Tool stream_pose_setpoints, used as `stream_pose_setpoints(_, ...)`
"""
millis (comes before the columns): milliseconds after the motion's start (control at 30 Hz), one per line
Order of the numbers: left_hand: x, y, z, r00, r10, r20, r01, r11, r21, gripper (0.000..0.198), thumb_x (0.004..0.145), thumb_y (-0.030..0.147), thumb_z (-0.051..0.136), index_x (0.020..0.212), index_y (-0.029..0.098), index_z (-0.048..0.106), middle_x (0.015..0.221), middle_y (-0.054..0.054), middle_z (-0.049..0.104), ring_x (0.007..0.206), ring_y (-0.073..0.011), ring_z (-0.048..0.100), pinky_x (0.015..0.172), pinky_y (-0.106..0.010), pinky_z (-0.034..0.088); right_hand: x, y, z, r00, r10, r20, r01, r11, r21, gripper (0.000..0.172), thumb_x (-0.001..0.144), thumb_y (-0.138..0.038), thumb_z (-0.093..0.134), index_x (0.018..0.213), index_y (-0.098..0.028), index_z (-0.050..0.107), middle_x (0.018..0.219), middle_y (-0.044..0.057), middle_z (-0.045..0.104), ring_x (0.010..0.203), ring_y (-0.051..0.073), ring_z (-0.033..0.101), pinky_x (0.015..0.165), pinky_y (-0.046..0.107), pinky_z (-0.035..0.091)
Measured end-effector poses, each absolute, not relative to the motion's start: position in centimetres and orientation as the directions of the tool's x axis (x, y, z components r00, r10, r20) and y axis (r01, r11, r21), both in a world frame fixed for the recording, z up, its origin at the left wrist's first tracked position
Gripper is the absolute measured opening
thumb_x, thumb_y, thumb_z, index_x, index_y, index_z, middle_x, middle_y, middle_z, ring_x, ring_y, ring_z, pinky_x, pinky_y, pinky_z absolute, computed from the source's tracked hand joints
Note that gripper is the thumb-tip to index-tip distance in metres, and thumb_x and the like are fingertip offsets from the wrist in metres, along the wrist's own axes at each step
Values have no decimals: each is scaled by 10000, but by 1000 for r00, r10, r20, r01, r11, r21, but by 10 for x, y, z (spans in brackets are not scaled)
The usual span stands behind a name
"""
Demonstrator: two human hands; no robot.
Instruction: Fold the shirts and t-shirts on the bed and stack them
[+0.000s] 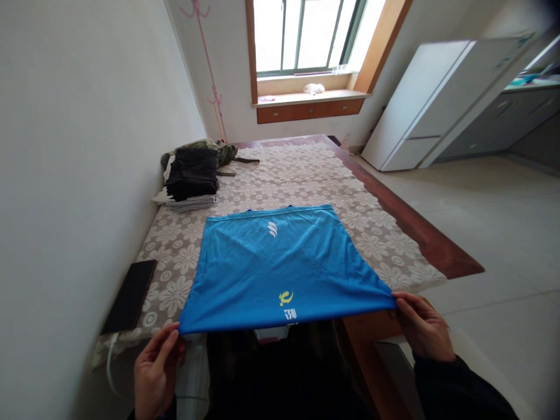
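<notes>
A blue shirt [262, 262] with white and yellow prints lies spread on the lace tablecloth [297, 172]. Its near edge is pulled taut between my hands and hangs a little past the table's front edge. My left hand [157, 367] pinches the near left corner between thumb and fingers. At the near right corner, my right hand [422, 326] has the cloth pinched the same way. Whatever lies beneath the shirt is hidden.
Folded dark clothes [192, 172] are stacked at the back left, beside a green bag [227, 153]. A black tablet [130, 296] with a white cable [110, 364] lies at the left edge. A white fridge [420, 105] stands to the right, beyond the wooden table edge [394, 221].
</notes>
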State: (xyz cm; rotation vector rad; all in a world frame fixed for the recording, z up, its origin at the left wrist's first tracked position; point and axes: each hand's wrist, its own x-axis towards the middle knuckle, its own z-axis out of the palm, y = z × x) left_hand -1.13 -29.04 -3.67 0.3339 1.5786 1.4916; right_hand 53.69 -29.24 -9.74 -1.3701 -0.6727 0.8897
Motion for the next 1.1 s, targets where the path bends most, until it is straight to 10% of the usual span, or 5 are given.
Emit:
stream_pose_setpoints(233, -20, -292, -28, -493, 827, -271, -95, 258, 961, 612, 477, 488, 953, 1004, 211, 807, 845, -53, 807, 705, -234, 748, 570, -254, 585, 543, -293, -84, 458, 887, -58, -60, -34, -998, 416, 653, -449, 917, 1026, -297, 814, 925, 40, 793, 742, 215, 737, 664, 297, 634)
stream_pose_setpoints(567, -24, -280, -13, -548, 837, 7, 327, 207, 922, 470, 611, 594, 840, 906, 230, 808, 739, -26, 783, 642, -228, 728, 644, -309, 619, 575, -275, -77, 441, 866, 234, 522, -35, -853, 334, 770, -555, 800, 948, -273, 819, 916, 33, 808, 856, 267, 760, 786, 341, 633)
stream_pose_setpoints(767, -34, -277, -14, -502, 852, 146, 463, 123, 878, 441, 715, 627, 772, 870, 215, 778, 818, -29, 765, 668, -203, 706, 618, -278, 593, 575, -264, -66, 391, 859, 332, 538, 79, -839, 248, 835, -505, 760, 887, -264, 794, 846, 16, 772, 731, 225, 720, 701, 347, 615)
stream_pose_setpoints(1100, -36, -275, 12, -376, 911, 170, 478, 34, 878, 409, 796, 659, 711, 885, 261, 737, 1002, -49, 803, 1027, -294, 746, 992, -403, 578, 572, -258, -30, 261, 898, 353, 393, 235, -889, 167, 842, -475, 756, 858, -310, 776, 975, 42, 771, 1027, 320, 710, 1039, 528, 545)
